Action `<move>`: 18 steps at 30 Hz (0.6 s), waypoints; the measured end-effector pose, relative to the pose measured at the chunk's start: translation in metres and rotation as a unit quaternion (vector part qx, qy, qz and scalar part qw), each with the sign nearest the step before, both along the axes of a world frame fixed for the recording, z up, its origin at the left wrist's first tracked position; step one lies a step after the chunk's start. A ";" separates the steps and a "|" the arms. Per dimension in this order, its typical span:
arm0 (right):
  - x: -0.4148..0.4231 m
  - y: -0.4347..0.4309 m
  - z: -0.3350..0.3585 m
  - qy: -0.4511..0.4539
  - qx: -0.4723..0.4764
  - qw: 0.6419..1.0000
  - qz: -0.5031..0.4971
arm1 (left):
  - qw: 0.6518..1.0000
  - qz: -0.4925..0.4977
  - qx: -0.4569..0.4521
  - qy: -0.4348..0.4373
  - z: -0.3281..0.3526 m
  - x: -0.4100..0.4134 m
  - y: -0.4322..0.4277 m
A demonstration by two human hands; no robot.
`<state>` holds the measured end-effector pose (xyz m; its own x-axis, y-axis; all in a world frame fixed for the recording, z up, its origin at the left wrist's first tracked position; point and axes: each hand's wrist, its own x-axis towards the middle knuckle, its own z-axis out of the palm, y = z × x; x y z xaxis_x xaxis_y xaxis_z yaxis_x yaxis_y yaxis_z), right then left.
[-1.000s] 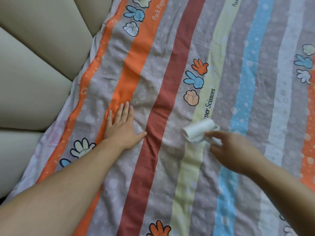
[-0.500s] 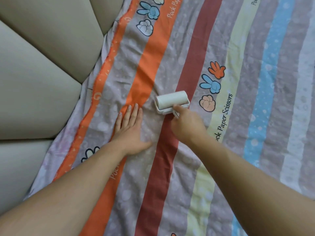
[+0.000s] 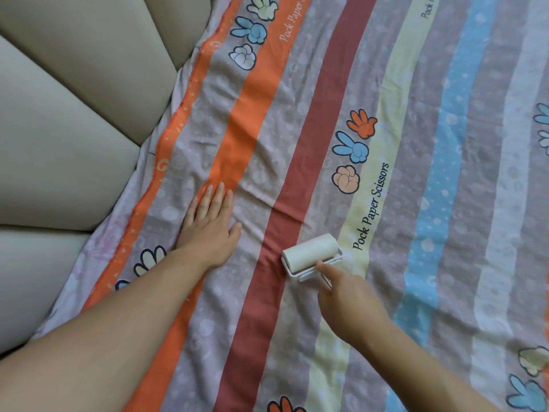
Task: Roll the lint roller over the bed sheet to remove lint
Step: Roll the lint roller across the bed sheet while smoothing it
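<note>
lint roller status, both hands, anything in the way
Left hand flat on bed sheet, fingers straight. Right hand grips lint roller, roller down on sheet beside red stripe. Only fabric wrinkles nearby.

Illumination even, soft and moderately bright; no glare. Faint shadows lie beneath the left hand (image 3: 208,227) and the lint roller (image 3: 310,253). Wide-angle distortion curves the bed sheet (image 3: 445,203) stripes. Detail slightly soft throughout.

Beige padded headboard (image 3: 74,138) at left, panels seamed, soft daylight.
</note>
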<state>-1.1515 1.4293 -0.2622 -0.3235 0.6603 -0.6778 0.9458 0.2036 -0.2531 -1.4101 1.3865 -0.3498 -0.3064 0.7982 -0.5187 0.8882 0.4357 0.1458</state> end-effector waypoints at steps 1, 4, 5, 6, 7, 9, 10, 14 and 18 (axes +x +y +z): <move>0.005 0.000 0.004 -0.007 0.000 1.000 0.007 | 1.000 0.003 0.002 0.007 0.001 -0.001 -0.002; 0.011 0.001 0.020 -0.036 0.012 0.999 0.023 | 0.998 0.012 0.012 0.056 0.003 -0.003 -0.006; 0.010 0.001 0.028 -0.038 0.021 0.999 0.013 | 0.996 0.014 0.019 0.081 0.002 -0.005 -0.006; 0.005 0.002 0.035 -0.034 0.031 0.999 0.001 | 0.994 0.017 0.027 0.103 0.001 -0.007 -0.005; -0.002 0.003 0.041 -0.021 0.042 0.999 -0.012 | 0.992 0.018 0.036 0.119 0.000 -0.009 -0.005; -0.026 0.012 0.048 0.025 0.057 0.998 -0.030 | 0.990 0.016 0.058 0.125 -0.003 -0.017 -0.007; -0.043 0.019 0.048 0.051 0.068 0.996 -0.041 | 0.989 0.020 0.080 0.125 -0.005 -0.024 -0.011; -0.128 0.062 0.030 0.132 0.126 0.982 -0.056 | 0.988 0.036 0.116 0.100 -0.012 -0.054 -0.023; -0.191 0.095 -0.001 0.137 0.138 0.979 -0.065 | 0.989 0.018 0.115 0.092 -0.014 -0.061 -0.027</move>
